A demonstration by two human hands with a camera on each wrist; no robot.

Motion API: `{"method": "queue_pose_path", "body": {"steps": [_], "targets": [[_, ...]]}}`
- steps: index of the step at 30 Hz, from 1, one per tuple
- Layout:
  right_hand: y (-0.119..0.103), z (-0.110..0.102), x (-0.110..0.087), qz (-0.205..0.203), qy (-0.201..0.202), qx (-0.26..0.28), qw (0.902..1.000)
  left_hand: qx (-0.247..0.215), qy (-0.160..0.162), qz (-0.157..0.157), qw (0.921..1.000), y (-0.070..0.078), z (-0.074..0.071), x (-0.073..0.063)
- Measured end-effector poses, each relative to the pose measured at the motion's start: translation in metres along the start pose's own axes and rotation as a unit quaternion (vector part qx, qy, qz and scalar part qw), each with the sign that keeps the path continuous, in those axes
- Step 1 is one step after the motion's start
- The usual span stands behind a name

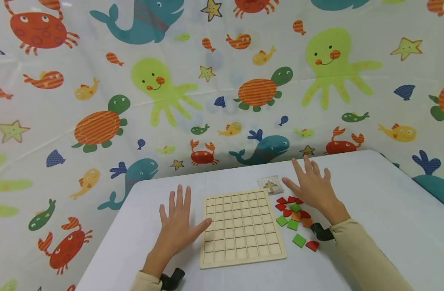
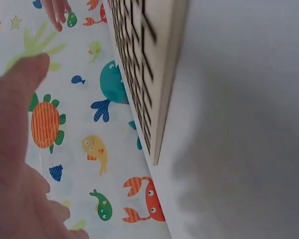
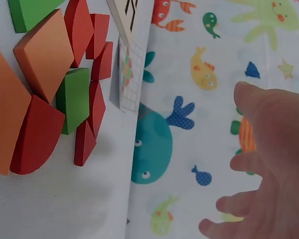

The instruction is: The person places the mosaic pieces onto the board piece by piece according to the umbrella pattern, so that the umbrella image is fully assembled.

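A wooden grid board point(image 1: 241, 227) lies flat on the white table point(image 1: 382, 202), its cells bare. My left hand point(image 1: 178, 224) is spread open just left of the board, thumb near its edge; the left wrist view shows that hand point(image 2: 15, 164) beside the board's edge point(image 2: 162, 89). My right hand point(image 1: 313, 188) hovers open to the right, above a pile of red, green and orange tiles point(image 1: 292, 216). The right wrist view shows those tiles point(image 3: 50, 84) close up and the open hand point(image 3: 269, 169). A small pattern card point(image 1: 270, 185) lies behind the board.
A sea-animal printed cloth point(image 1: 163, 89) hangs behind and around the table. One green tile point(image 1: 299, 240) and one red tile point(image 1: 312, 245) lie apart, nearer the front. Table edges run close on the left and far right.
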State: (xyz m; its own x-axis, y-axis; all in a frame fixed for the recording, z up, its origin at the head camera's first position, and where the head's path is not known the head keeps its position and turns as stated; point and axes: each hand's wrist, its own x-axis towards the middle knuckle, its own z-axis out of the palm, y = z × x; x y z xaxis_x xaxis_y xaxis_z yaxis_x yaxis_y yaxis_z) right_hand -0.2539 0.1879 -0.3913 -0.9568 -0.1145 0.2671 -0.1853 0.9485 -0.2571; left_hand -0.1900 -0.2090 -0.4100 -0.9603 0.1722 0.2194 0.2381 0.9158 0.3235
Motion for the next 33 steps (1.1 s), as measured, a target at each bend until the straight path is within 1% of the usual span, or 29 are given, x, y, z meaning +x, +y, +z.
{"method": "queue_pose_path", "body": {"steps": [2, 5, 8, 11, 15, 18, 22, 25, 27, 29, 31, 33], "targets": [[0.002, 0.001, -0.001, -0.004, -0.002, -0.002, 1.0000, -0.013, -0.013, 0.017, 0.9997, -0.001, 0.001, -0.013], [0.004, 0.000, 0.000, -0.008, -0.009, 0.000, 0.9999, -0.037, -0.033, 0.045, 0.9978, -0.001, 0.004, -0.027], [0.005, -0.002, 0.001, -0.011, -0.026, 0.011, 0.9995, -0.057, -0.055, 0.058, 0.9952, 0.002, 0.011, -0.033], [0.004, -0.004, 0.001, -0.016, -0.048, 0.032, 0.9982, -0.062, -0.080, 0.064, 0.9928, 0.005, 0.018, -0.038], [0.005, -0.005, 0.002, -0.017, -0.080, 0.068, 0.9944, -0.067, -0.105, 0.059, 0.9904, 0.007, 0.024, -0.041], [0.009, -0.004, 0.004, -0.018, -0.102, 0.103, 0.9892, -0.082, -0.123, 0.042, 0.9882, 0.007, 0.026, -0.043], [0.015, -0.003, 0.006, -0.024, -0.146, 0.143, 0.9786, -0.112, -0.154, 0.015, 0.9817, 0.004, 0.025, -0.048], [0.021, -0.002, 0.006, -0.018, -0.184, 0.155, 0.9706, -0.136, -0.173, 0.007, 0.9755, 0.003, 0.026, -0.052], [0.025, -0.002, 0.006, -0.011, -0.203, 0.158, 0.9662, -0.150, -0.181, 0.005, 0.9720, 0.001, 0.024, -0.054], [0.028, -0.002, 0.006, -0.004, -0.218, 0.161, 0.9627, -0.151, -0.194, 0.008, 0.9692, -0.002, 0.022, -0.055], [0.030, -0.002, 0.005, -0.002, -0.228, 0.162, 0.9601, -0.142, -0.217, 0.012, 0.9658, -0.005, 0.016, -0.055], [0.033, -0.002, 0.005, 0.000, -0.237, 0.163, 0.9578, -0.123, -0.244, 0.011, 0.9618, -0.009, 0.008, -0.053]]}}
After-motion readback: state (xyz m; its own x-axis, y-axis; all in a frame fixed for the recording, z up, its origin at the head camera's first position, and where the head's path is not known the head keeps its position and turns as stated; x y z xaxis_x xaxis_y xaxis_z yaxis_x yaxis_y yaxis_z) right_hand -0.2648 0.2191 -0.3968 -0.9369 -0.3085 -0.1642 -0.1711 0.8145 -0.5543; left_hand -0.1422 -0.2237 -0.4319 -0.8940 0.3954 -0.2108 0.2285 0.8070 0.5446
